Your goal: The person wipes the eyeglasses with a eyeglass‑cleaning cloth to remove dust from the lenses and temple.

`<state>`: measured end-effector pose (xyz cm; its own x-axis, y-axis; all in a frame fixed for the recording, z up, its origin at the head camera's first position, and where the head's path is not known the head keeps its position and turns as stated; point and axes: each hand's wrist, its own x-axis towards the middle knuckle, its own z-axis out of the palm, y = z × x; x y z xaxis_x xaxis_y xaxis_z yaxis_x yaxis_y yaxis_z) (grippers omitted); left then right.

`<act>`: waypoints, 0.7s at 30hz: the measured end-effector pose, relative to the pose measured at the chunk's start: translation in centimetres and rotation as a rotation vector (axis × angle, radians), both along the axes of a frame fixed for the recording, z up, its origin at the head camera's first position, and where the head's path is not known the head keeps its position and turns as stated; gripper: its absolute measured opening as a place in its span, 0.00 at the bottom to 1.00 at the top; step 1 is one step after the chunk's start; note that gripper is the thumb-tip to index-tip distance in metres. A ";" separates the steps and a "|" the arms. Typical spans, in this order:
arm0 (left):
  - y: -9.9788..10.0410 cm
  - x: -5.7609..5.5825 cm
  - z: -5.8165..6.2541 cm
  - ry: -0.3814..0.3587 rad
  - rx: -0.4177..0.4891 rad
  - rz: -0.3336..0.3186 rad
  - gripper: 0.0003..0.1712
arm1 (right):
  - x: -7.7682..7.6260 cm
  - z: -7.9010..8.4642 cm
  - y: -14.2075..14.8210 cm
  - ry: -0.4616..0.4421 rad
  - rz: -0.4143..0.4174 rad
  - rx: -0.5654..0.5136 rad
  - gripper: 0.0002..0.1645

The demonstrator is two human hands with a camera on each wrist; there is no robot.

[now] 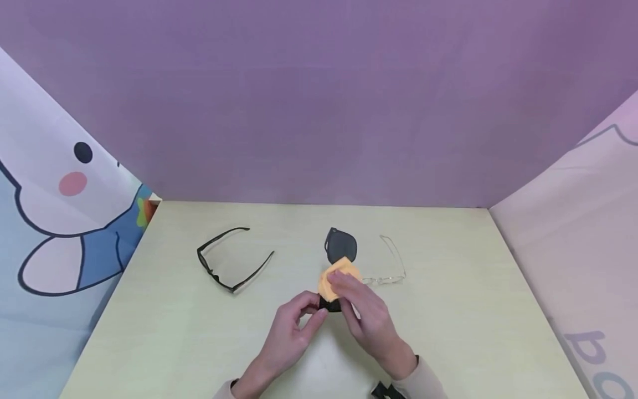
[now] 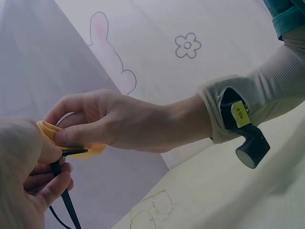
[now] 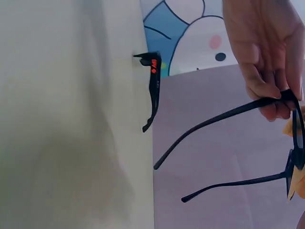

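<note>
My left hand (image 1: 294,330) grips the near end of a pair of dark sunglasses (image 1: 341,245), close to the hinge. A folded orange-yellow cloth (image 1: 336,277) lies over the frame's middle, pinched by my right hand (image 1: 366,316) against the sunglasses. The right wrist view shows both temples (image 3: 214,122) unfolded, with my left hand (image 3: 267,57) at one hinge. In the left wrist view my right hand (image 2: 102,121) presses the cloth (image 2: 50,130) with its thumb. The cloth and fingers hide part of the lenses.
Black-framed glasses (image 1: 215,277) rest with temples unfolded on the pale table (image 1: 164,332), left of my hands. Thin wire-framed glasses (image 1: 389,280) lie just right of the sunglasses. A purple wall (image 1: 319,111) stands behind, with printed cloth walls at both sides.
</note>
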<state>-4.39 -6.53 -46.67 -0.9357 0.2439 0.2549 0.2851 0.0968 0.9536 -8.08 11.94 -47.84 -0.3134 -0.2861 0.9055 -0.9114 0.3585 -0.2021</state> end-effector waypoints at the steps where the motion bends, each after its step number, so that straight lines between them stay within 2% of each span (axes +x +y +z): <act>1: 0.0 0.0 0.0 -0.001 0.002 0.001 0.03 | 0.0 0.0 0.0 -0.004 -0.005 -0.004 0.12; 4: 0.0 0.0 -0.1 0.028 0.009 -0.001 0.06 | 0.2 -0.2 -0.4 0.022 0.002 -0.012 0.12; 10: -0.1 -0.1 -0.3 0.069 0.003 0.030 0.17 | 0.4 -0.5 -1.0 0.108 0.080 0.004 0.11; 15: 0.0 -0.2 0.0 0.009 0.015 -0.004 0.08 | -0.2 -0.2 -0.4 0.079 0.035 -0.016 0.11; 18: 0.1 -0.2 0.2 -0.032 0.010 -0.004 0.04 | -0.5 -0.2 -0.2 0.052 0.011 -0.020 0.12; 21: 0.1 -0.2 0.3 -0.039 0.009 0.004 0.03 | -0.5 -0.2 -0.3 0.045 0.004 -0.023 0.12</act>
<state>-4.63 -6.42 -46.36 -0.9458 0.2383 0.2207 0.2477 0.0897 0.9647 -8.56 11.67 -48.04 -0.2709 -0.2658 0.9252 -0.9210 0.3510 -0.1688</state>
